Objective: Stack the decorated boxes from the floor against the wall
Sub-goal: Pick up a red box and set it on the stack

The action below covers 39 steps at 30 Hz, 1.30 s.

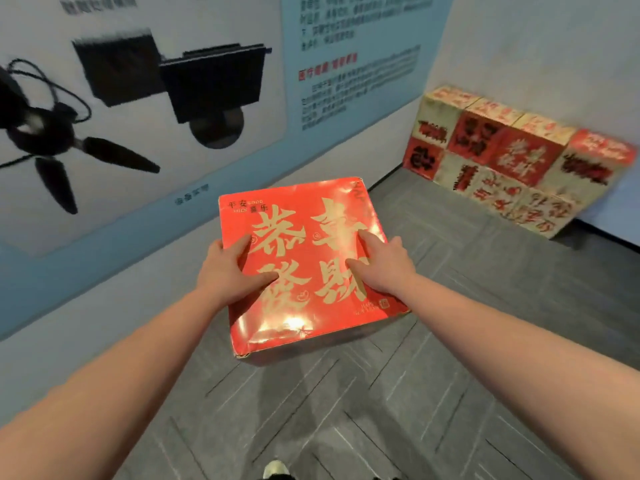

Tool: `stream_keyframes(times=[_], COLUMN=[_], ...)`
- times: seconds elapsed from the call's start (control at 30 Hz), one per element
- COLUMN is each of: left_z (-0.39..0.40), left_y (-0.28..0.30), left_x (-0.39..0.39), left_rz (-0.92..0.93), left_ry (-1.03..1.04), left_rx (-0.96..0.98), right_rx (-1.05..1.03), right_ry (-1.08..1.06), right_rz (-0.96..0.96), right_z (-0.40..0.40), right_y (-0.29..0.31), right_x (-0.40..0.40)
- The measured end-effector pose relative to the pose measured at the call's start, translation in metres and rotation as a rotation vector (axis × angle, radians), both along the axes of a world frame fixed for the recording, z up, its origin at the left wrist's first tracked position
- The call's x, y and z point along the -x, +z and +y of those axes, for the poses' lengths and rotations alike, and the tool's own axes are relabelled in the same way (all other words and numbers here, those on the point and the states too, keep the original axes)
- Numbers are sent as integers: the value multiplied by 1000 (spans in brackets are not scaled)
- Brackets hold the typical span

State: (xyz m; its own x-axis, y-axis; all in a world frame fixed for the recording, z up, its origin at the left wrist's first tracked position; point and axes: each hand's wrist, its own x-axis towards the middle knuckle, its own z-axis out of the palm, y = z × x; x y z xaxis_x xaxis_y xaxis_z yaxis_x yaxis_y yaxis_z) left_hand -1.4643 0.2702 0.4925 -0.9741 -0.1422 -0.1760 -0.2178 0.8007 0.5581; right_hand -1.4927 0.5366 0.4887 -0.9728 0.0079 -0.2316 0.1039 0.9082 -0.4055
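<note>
Between both hands, a red decorated box (304,261) with gold calligraphy, small print "平安", is held above the grey floor (381,410). Left hand (230,271) and right hand (384,263) each grip an edge, thumbs on top. Beyond the right hand, stacked boxes (512,157) stand against the wall (540,46).

Both forearms are bare behind the left hand (230,268) and right hand (384,265); no sleeves, rings or watches show.

a wall poster (145,98) with black devices and text, grey carpet floor (381,410), shoe tip (276,470).
</note>
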Motion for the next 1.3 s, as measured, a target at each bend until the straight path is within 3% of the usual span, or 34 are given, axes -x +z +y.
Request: stream_keyframes(times=[0.4,0.63,0.97,1.3], left_z=[150,278,407,548], left_y=[39,48,71,84], left_x=[252,377,565,800], left_rz=[58,75,144,213], left_ry=[-487,-546,-605,-853], left_rx=[17,-31,-87,-145], right_rx=[77,167,141,81], right_ry=[-476,-577,-670,-873], right_rz=[76,93,136,183], right_z=[134,253,374,471], right_y=[31,37,66,93], right_x=[117,213,379,560])
